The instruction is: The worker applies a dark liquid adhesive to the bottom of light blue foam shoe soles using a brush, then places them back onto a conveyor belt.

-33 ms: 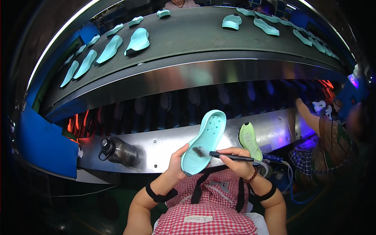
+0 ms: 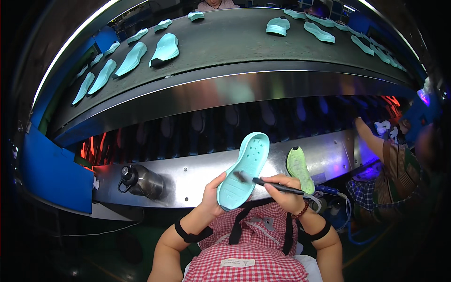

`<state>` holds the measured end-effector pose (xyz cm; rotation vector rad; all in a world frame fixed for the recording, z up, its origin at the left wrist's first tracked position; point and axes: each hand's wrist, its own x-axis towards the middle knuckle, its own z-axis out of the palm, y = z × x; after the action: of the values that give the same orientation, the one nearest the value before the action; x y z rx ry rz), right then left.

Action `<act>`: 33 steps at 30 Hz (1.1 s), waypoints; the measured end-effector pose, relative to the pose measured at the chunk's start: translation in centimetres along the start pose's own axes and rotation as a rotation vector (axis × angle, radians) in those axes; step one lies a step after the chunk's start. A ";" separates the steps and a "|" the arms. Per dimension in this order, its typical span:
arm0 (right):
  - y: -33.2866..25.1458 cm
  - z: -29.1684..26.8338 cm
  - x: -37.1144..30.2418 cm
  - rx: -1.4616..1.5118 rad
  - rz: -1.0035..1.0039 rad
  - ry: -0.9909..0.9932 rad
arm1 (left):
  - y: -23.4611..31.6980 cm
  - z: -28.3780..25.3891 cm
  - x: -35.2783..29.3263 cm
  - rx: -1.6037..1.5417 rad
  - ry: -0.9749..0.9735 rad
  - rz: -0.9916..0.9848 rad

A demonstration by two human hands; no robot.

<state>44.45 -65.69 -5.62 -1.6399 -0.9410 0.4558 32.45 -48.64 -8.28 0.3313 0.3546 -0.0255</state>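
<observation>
My left hand (image 2: 214, 196) grips a turquoise shoe sole (image 2: 235, 190) by its lower left side. The sole is tilted, its hollow face with several small holes turned up. A black-handled brush (image 2: 281, 187) is in my right hand (image 2: 286, 193), the fingers pinched round the handle near the bristles. Its dark bristles, blurred, lie over the middle of the sole's inside. Just beyond my right hand a light green sole (image 2: 299, 167) with a black tip rests on the metal ledge (image 2: 188, 181). A tube runs from the rear of the brush.
A dark drinking bottle (image 2: 145, 182) lies on the ledge at left. Across the back, a dark conveyor belt (image 2: 221, 42) carries several turquoise soles. Below it, a lower line holds dim soles, with red glowing heaters at both ends. At right is another person's arm (image 2: 369, 138).
The brush bristles have shifted slightly up and toward the toe end of the sole. The sole has moved a little left; my left hand's grip looks the same.
</observation>
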 end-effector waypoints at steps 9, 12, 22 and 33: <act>3.4 1.1 3.5 -0.151 -0.144 0.294 | -2.3 0.3 0.7 0.036 0.167 0.035; 3.6 2.0 3.2 -0.245 -0.113 0.162 | -2.4 0.4 1.1 0.055 0.171 0.064; 1.5 2.7 1.5 -0.332 -0.143 0.133 | -1.8 0.0 2.1 0.158 0.056 0.058; 0.7 -1.0 0.2 0.229 0.213 -0.196 | 0.1 -2.3 2.2 0.112 0.118 0.030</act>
<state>45.49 -66.21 -5.94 -1.5097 -0.8257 0.8515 33.74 -47.73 -11.03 0.4503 0.4656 0.0040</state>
